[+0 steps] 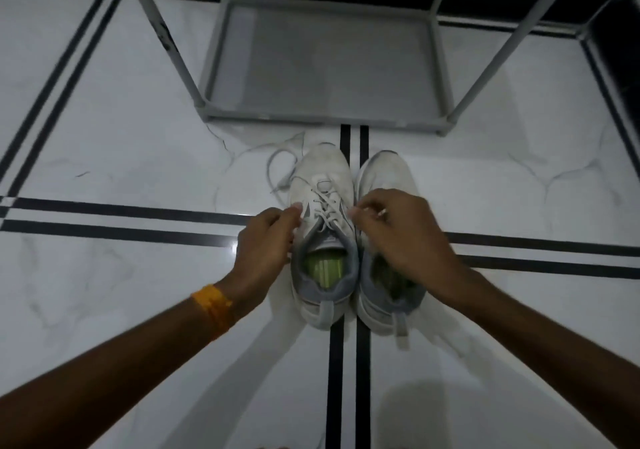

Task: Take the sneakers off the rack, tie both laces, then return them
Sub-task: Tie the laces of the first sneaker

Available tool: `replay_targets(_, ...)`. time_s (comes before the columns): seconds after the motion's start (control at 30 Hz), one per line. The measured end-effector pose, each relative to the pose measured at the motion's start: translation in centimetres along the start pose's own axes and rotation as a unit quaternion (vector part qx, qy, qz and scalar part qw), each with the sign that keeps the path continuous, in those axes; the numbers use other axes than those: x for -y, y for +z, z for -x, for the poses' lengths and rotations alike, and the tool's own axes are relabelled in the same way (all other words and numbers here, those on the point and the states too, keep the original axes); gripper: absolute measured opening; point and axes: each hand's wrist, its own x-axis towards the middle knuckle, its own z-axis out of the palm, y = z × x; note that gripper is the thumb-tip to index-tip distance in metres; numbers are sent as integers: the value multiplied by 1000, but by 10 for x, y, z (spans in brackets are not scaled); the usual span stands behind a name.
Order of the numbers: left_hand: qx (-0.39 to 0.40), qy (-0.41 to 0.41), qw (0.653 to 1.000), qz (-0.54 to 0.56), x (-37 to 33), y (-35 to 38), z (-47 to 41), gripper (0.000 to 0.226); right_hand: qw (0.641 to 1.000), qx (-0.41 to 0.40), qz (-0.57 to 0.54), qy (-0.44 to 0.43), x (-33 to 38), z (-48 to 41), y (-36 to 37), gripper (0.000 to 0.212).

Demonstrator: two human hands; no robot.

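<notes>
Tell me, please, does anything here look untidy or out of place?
Yes. A loose lace from the left sneaker trails in a loop onto the floor beside its toe, so it looks not yet tied. The left hand and right hand pinch at its laces. Nothing looks spilled or broken.

Dim, bluish cast, soft blur, warped edges
</notes>
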Motion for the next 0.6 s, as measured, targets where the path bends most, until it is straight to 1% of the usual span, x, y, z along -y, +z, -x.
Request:
replay_targets(0.03,2,-11,1000,19,-3,2,-2,35,1000,22,16,-7,2,-6,12,28)
replay_targets(0.1,6,-39,997,66,-9,5,-8,26,999,30,14,-8,3,-14,30,31)
replay_targets(0.17,9,-69,991,111,-16,10,-11,17,999,14,-31,3,-1,-14,39,26)
replay_targets(0.2,7,-70,989,126,-19,13,-10,11,998,5,-62,8,-3,-14,40,23)
replay_targets(0.27,-9,-57,983,177,-25,21,-2,10,990,-3,-136,34,-4,-12,39,17)
replay_targets(0.33,-22,-40,968,248,-26,28,8,14,966,5,-240,93,-4,-13,36,13)
replay_targets(0.4,-40,-19,959,279,-20,30,14,12,918,25,-363,159,-2,-11,32,10)
replay_targets(0.43,-50,-11,957,285,-16,30,13,11,894,32,-409,178,-3,-9,30,10)
replay_targets(0.5,-69,1,952,298,-8,28,8,11,872,29,-449,192,-8,-6,32,12)
replay_targets(0.6,-85,-4,944,319,-1,28,1,16,866,-6,-454,210,-14,-5,37,22)
